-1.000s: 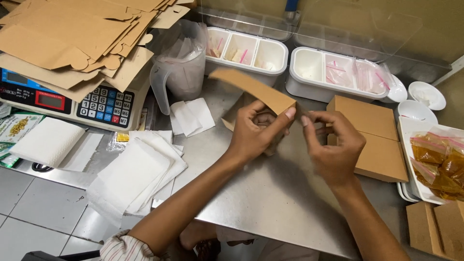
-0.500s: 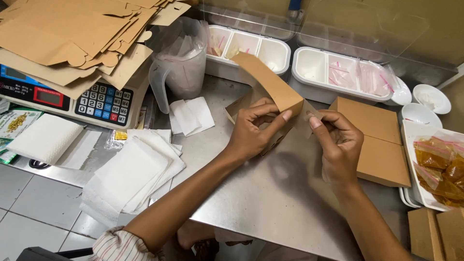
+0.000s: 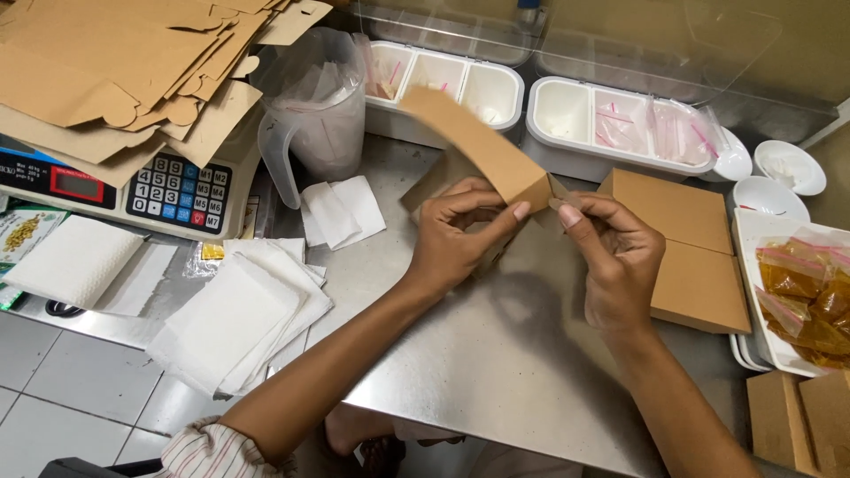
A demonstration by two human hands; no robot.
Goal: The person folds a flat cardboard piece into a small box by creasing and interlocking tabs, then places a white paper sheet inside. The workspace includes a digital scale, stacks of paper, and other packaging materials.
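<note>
**Head view: brown box blank held mid-air, both hands at its near corner**

Head cam looks down on a steel desk [image 3: 460,372]. Left hand [image 3: 456,235] holds a flat brown cardboard box blank [image 3: 474,146] up off the desk, thumb and fingers closed on its lower right end. Right hand [image 3: 611,257] meets it from the right, fingertips pinched together on a small flap at that same corner; both grips are clamped on the card, w/ the two thumbs nearly touching.

Key relation: the blank's long axis runs from the pinched corner up and away to the left, toward the divided white tray [image 3: 443,88] at the back. So almost the whole piece lies beyond and left of the grips, unsupported. Left hand carries the body; right hand is only on the corner flap, so it is the freer one.

Vs. the earlier frames: the blank lay lower and flatter approx. a sec ago, far end pointing left; its far end has since swung up and back and the near corner is now tighter between the hands. Right hand has closed in on the corner.

Around: finished brown boxes [image 3: 682,239] just right of the right hand, white paper sheets [image 3: 239,310] left of the forearm, plastic jug [image 3: 319,111], scale w/ keypad [image 3: 168,190] under a stack of flat blanks [image 3: 115,62].
</note>
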